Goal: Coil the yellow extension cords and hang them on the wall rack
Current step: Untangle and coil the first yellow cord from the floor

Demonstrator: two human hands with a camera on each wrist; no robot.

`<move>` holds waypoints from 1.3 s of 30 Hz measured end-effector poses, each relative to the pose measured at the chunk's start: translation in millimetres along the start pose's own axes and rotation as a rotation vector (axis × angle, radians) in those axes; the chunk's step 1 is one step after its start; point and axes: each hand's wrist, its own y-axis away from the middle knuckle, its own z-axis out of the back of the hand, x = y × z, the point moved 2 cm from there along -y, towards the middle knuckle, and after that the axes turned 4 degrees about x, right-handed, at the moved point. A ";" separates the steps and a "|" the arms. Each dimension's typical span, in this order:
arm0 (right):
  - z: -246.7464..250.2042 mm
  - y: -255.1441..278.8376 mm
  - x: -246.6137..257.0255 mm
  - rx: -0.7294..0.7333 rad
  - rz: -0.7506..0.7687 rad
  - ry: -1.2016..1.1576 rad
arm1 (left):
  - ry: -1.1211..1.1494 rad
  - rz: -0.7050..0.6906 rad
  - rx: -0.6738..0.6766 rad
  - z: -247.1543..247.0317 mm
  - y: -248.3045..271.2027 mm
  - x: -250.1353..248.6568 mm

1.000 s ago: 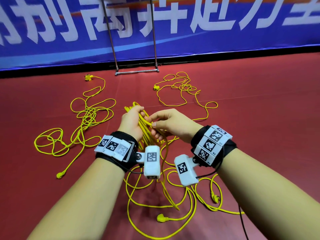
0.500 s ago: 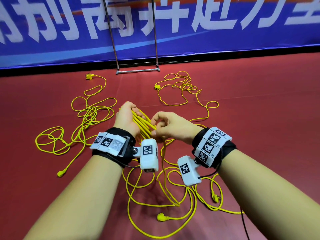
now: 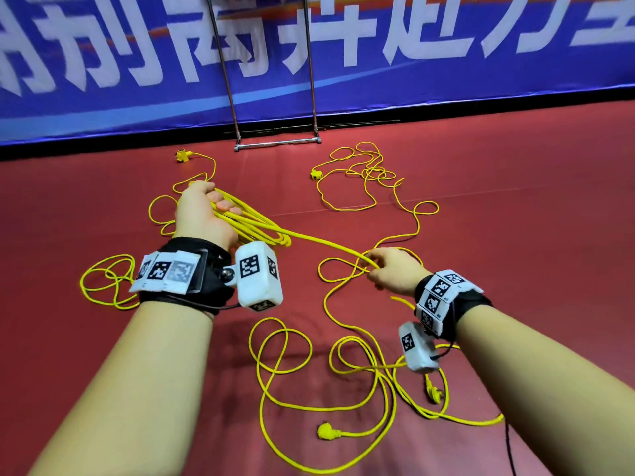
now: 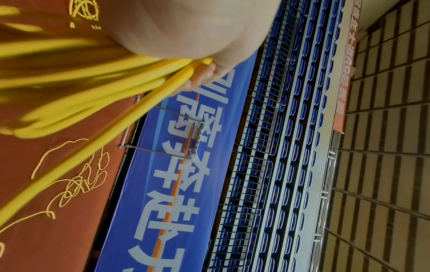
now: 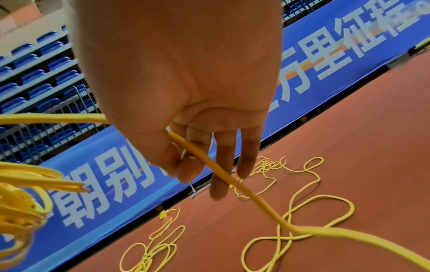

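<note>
My left hand (image 3: 206,207) grips a bundle of yellow cord loops (image 3: 254,228), held up over the red floor. From the bundle one strand (image 3: 330,247) runs right to my right hand (image 3: 376,269), which pinches it between thumb and forefinger. The right wrist view shows that pinched strand (image 5: 204,162) with the other fingers hanging straight. In the left wrist view the loops (image 4: 93,77) pass under the palm. The rest of this cord lies in loose loops (image 3: 285,359) below my arms, ending in a plug (image 3: 326,431).
A metal rack frame (image 3: 276,143) stands against the blue banner wall (image 3: 446,63). Two more yellow cords lie tangled on the floor: one at the left (image 3: 103,280) with a socket (image 3: 184,155), one at the far right (image 3: 360,173) with a socket (image 3: 314,174).
My hands have drawn apart. The right hand slid down and to the right along one strand, and the left hand carried the loop bundle up and to the left.
</note>
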 end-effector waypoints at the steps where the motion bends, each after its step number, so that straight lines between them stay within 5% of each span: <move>1: 0.0 0.7 -5.9 -0.005 -0.032 0.035 | 0.011 -0.004 0.001 -0.6 0.5 -2.8; 15: 0.8 7.8 -29.0 0.035 -0.252 0.136 | -0.121 0.040 0.059 6.3 -3.3 0.2; 21: 3.1 9.1 -16.5 0.073 -0.220 -0.072 | -0.198 0.020 0.049 5.1 -3.5 5.2; 24: 8.0 5.0 -10.6 -0.019 -0.201 -0.088 | -0.228 0.020 0.058 1.7 0.1 10.3; 31: 17.1 -4.3 8.4 -0.255 -0.184 -0.529 | -0.332 0.033 0.100 -6.9 5.9 29.9; 34: 19.7 -5.3 26.5 -0.206 -0.232 -0.937 | -0.361 0.066 0.134 -8.5 6.8 39.2; 39: 24.0 -4.4 50.9 -0.053 -0.233 -1.272 | -0.406 0.133 0.220 -17.2 13.4 52.3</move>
